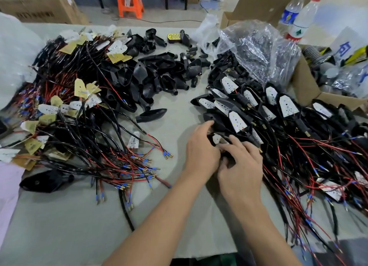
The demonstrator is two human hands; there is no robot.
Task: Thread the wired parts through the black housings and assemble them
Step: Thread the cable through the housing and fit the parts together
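Note:
My left hand [201, 150] and my right hand [242, 166] meet at the near edge of the heap of assembled units [278, 110] on the right. Both hold one black housing [220, 126] with a white board in it; the left fingers curl round its left end, the right fingers curl over its lower part. What lies under the palms is hidden. A pile of wired boards [79, 116] with red and black leads lies on the left. Empty black housings [159, 70] are heaped at the centre back.
A lone black housing [46, 181] lies at the near left, another [151, 114] mid-table. A clear plastic bag [258, 46] and an open cardboard box [306, 90] stand at the back right, with two water bottles [298, 16] behind. Loose leads [318, 186] spread near right.

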